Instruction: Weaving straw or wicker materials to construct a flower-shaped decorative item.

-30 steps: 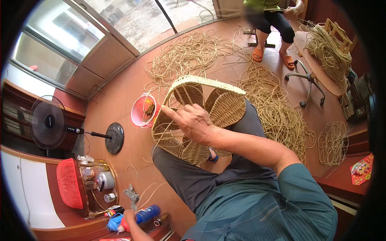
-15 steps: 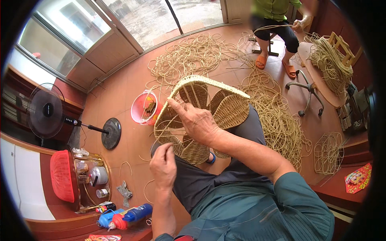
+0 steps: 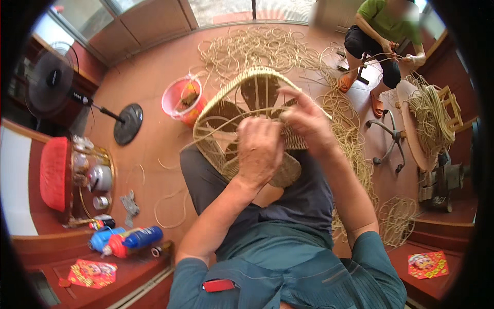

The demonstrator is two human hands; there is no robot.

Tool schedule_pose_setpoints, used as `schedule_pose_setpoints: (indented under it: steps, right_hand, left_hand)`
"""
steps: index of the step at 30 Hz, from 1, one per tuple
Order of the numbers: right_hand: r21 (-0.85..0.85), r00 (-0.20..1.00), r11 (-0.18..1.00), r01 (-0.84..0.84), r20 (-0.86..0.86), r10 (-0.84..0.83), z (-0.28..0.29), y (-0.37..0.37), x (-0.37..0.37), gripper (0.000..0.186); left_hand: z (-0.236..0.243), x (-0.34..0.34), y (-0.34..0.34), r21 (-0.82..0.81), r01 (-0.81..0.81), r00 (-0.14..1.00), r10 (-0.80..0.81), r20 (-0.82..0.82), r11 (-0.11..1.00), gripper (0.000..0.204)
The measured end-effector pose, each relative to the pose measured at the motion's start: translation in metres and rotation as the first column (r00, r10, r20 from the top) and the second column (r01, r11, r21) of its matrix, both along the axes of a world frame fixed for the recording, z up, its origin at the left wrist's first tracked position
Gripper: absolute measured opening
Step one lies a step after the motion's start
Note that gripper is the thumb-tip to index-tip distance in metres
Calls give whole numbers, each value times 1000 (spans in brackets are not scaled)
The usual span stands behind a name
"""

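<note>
Across my lap rests a woven basket (image 3: 208,166) of straw-coloured cord, with a braided pale rim and brown petal-shaped panels. A cord strand (image 3: 222,126) crosses its opening from the left rim toward my hands. My left hand (image 3: 260,150) is closed over the middle of the basket, its fingers curled at the strand; the exact grip is hidden. My right hand (image 3: 311,126) is just to its right, over the basket's right side. Its fingers are apart and somewhat blurred, with the thumb near the strand's end.
Loose cord (image 3: 257,49) lies heaped beyond the basket and along its right. A pink bucket (image 3: 167,100) and a fan (image 3: 126,123) are at left, near a small rack (image 3: 110,177). At far right, a co-worker (image 3: 383,31) handles cord by a swivel-chair base (image 3: 395,135).
My left hand has moved up and right onto the basket. The right hand has moved from the left rim to the right side. The view has shifted, and the co-worker leans lower.
</note>
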State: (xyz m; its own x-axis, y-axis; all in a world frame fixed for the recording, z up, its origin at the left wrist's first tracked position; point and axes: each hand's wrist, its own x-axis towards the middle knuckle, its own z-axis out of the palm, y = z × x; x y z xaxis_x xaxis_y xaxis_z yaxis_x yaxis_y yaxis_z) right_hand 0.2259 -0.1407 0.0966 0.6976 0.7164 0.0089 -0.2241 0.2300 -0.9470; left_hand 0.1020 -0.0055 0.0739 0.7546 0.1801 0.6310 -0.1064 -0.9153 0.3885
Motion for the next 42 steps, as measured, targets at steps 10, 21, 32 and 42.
schedule_pose_setpoints:
  steps: [10,21,32,42]
  right_hand:
    - [-198,649,681,705,-205,-733,-92,-433,196,47]
    - [-789,-81,-127,602,98,-992,-201,-769,43,38]
    - [-560,565,88,824,824,-46,-158,-427,67,62]
    - [-105,185,911,399,982,32,-2,19,-25,23]
  left_hand:
    - [-31,-68,88,339,172,976,-113,-185,925,22]
    - [-50,-165,189,493,-82,975,172,-140,866,15]
    - [-35,-234,275,388,-370,840,482,-249,844,12]
    - [-45,-275,325,310,-567,687,646,-333,763,30]
